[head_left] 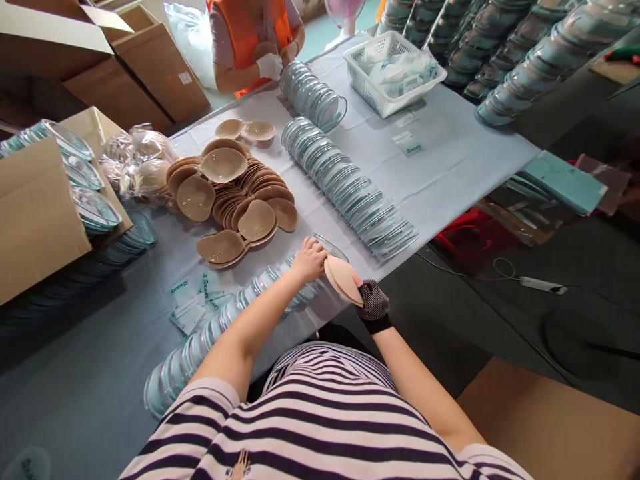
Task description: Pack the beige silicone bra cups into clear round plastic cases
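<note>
packing step at frame centre: left hand (309,259) presses the clear shell (327,250), gloved right hand (373,301) grips a beige pad (341,277); seating the pad needs careful alignment.

**A packing workshop, hand assembly line**

This is a small factory packing room. A long table (450,167) under pale cloth carries rows of clear plastic shells (350,193) and a heap of beige silicone pads (235,193). Open cardboard cartons (150,60) stand at its far end, a white basket (393,73) holds sachets, and a co-worker in an orange vest (245,33) works opposite.
</note>
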The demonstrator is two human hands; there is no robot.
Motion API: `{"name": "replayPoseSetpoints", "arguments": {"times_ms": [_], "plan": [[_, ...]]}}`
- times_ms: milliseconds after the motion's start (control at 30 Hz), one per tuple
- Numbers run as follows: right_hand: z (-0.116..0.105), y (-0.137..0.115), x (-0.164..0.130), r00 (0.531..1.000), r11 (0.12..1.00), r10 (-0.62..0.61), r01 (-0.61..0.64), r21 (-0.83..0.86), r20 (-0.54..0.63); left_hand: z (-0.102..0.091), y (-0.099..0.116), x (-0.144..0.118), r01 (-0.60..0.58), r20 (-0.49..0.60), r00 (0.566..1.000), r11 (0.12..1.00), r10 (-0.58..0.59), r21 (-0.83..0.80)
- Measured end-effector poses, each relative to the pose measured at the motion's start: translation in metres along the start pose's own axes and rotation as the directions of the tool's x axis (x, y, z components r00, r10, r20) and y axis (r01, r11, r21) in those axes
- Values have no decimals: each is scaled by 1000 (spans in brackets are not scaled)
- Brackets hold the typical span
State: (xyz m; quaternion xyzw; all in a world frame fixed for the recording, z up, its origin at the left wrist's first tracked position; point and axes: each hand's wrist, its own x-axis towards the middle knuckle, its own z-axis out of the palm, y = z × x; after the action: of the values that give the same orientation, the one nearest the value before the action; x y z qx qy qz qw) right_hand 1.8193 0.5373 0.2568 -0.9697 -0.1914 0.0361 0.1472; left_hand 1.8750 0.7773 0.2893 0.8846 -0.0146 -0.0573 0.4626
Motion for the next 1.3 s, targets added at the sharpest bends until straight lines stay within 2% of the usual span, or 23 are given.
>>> {"name": "replayPoseSetpoints", "arguments": {"times_ms": [100,200,267,367,433,500,600,733,867,1000,1167,1300], "plan": [[5,2,0,999,999,38,-37,-34,19,1,-4,5,-69,101,993,990,57,119],[6,-5,9,997,996,69,-67,-61,28,4,-7,6,-32,64,998,991,24,131],[5,-11,18,998,998,54,-53,-44,35,5,-7,5,21,-9,1000,999,-21,48],[2,-19,37,999,1000,3,-4,26,51,6,-5,5,32,-81,996,981,-48,-191],[0,-22,53,995,999,-11,6,44,95,5,-4,5,33,-83,994,942,-64,-334],[-4,-23,67,983,1000,13,-16,14,181,5,-4,5,42,-61,996,933,-68,-357],[-13,-23,75,958,996,83,-70,-55,275,6,-9,6,3,-36,999,985,-10,-172],[-20,-20,57,946,990,140,-125,-69,291,7,-16,6,-73,-24,997,996,75,57],[-6,-21,45,956,994,110,-105,-33,271,4,-12,6,-67,49,997,977,58,204],[14,-23,54,954,987,149,-161,26,261,1,-7,6,-54,125,992,930,9,363],[13,-30,56,937,966,230,-253,55,264,3,-8,5,-61,107,994,900,16,433],[8,-39,50,966,975,181,-201,99,185,5,-5,4,-65,113,993,898,17,435]]}}
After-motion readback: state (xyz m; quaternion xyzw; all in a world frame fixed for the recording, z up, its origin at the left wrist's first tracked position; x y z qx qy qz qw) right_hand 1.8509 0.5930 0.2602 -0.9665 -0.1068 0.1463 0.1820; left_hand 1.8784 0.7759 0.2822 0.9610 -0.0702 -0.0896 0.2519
